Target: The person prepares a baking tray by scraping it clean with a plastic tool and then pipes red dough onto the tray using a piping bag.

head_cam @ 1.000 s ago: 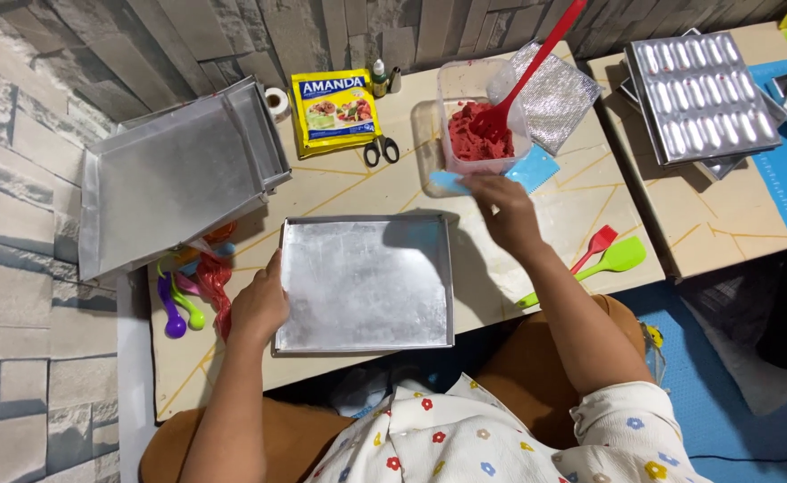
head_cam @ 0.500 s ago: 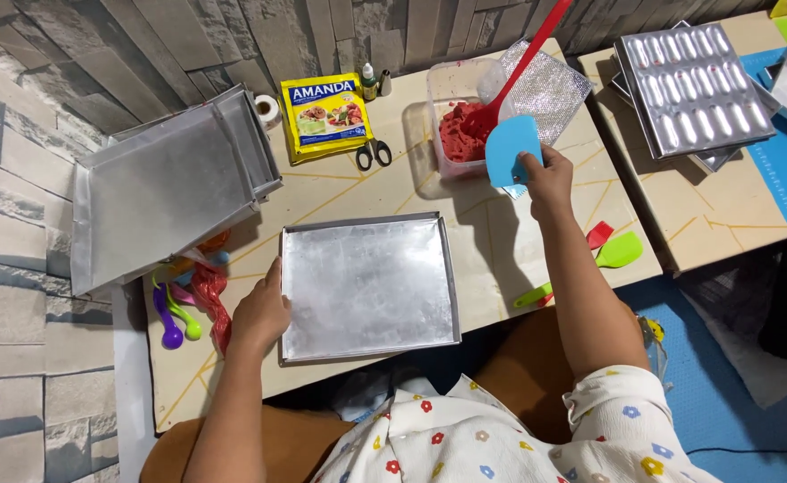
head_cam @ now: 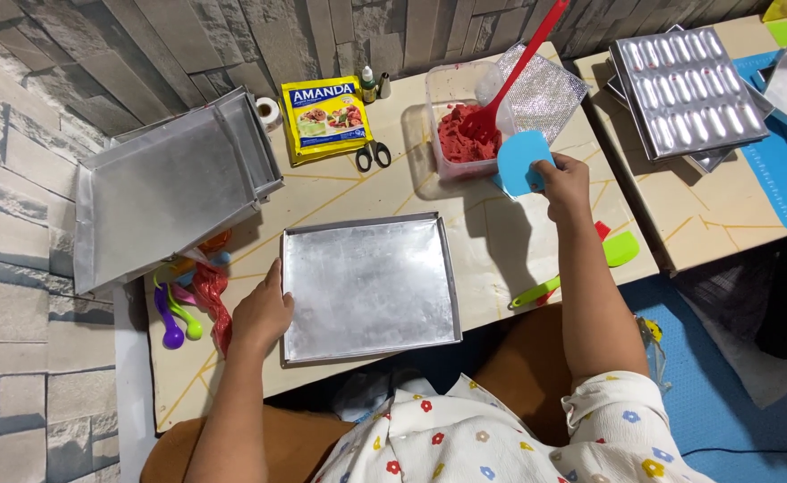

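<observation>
Blue scraper (head_cam: 524, 161) pinched in right hand (head_cam: 565, 183) fingers beside dough tub (head_cam: 465, 121); left hand (head_cam: 262, 313) flat, fingers loose, steadies metal tray (head_cam: 368, 286). Keep tray braced, scraper edge level.

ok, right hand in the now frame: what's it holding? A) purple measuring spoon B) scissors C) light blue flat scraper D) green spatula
C: the right hand grips the light blue scraper just in front of the tub of red dough, while the scissors, green spatula and purple measuring spoon all lie untouched on the table.
</observation>
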